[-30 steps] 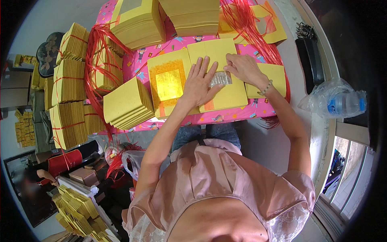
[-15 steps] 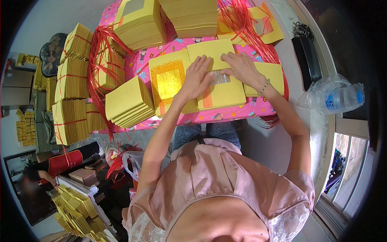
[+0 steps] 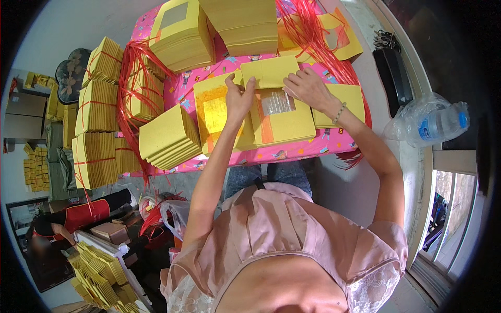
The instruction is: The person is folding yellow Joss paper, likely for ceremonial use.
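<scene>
Both hands, left (image 3: pixel 239 99) and right (image 3: pixel 309 88), are gripping a yellow sheet (image 3: pixel 269 72) over the stack (image 3: pixel 282 119) at the table's (image 3: pixel 292 151) near edge.

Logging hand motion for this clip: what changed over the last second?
Both hands moved up off the silver-foil sheet; left hand and right hand now grip a yellow sheet, folded up at its far edge. Surrounding stacks and bottle unchanged.
</scene>
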The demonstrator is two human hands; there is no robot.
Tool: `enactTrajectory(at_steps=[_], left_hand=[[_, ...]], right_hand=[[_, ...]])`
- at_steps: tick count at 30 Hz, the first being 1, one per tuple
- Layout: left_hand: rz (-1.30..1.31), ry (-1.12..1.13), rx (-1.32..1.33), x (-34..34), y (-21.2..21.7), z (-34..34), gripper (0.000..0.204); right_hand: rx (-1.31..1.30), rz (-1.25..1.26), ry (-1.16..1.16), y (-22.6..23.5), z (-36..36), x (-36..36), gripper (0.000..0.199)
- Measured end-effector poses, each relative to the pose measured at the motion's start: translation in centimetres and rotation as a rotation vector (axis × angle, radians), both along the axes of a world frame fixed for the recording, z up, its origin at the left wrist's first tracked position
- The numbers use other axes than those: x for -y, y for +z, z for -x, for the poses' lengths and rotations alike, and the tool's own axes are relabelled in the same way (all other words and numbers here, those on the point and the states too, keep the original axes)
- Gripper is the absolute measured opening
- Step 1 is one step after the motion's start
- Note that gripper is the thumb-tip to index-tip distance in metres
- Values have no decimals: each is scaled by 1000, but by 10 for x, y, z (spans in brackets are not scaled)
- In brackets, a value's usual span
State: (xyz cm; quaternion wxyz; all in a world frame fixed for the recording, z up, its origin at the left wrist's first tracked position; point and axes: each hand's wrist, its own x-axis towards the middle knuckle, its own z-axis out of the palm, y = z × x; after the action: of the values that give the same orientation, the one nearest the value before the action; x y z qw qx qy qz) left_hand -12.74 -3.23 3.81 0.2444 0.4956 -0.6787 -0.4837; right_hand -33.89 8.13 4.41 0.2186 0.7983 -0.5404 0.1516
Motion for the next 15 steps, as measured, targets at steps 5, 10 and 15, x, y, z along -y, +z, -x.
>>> enactTrajectory(at_steps=[5, 10, 15], left_hand=[[-227, 98, -528, -10, -9, 7, 67], [-158, 66, -706, -35, 0, -6, 55], [-193, 54, -763, -63, 11, -11, 49]], right_hand=[[49, 37, -85, 2, -10, -8, 20], [396, 104, -263, 27, -18, -34, 37], [734, 227, -413, 39, -28, -57, 44]])
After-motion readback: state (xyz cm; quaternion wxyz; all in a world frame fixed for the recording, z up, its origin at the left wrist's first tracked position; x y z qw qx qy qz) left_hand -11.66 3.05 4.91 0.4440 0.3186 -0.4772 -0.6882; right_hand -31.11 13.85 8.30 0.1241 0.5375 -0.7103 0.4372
